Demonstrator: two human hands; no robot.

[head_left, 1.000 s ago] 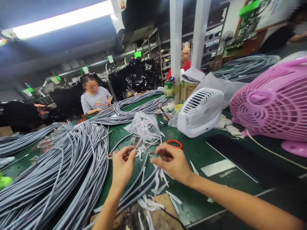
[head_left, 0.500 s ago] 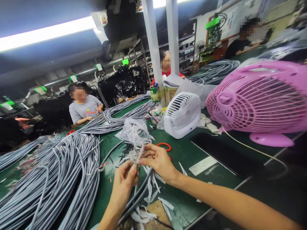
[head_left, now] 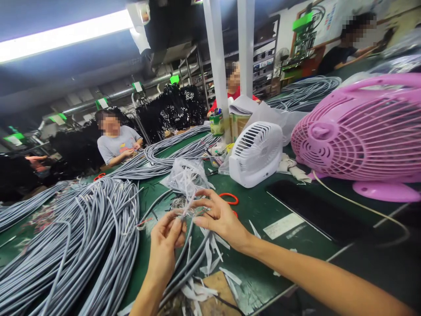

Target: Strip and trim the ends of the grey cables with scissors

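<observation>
My left hand is closed, its thumb and fingers pinching a grey cable near its end. Pale, thin strands stick up from that end, partly blurred. Just to the right, my right hand has its fingers apart, with the thumb below, close to the strands; I see nothing held in it. Behind the hands lie a clear plastic bag of white strips and a pile of short dark and light offcuts. Red-handled scissors lie partly hidden behind my right hand.
Large bundles of grey cable cover the left of the green table. White scraps lie under my hands. To the right stand a white fan and a pink fan, with a black mat before them. Co-workers sit beyond.
My right hand's fingers have opened and come away from the cable end they were touching. My left hand keeps its pinch. The view has shifted slightly.
</observation>
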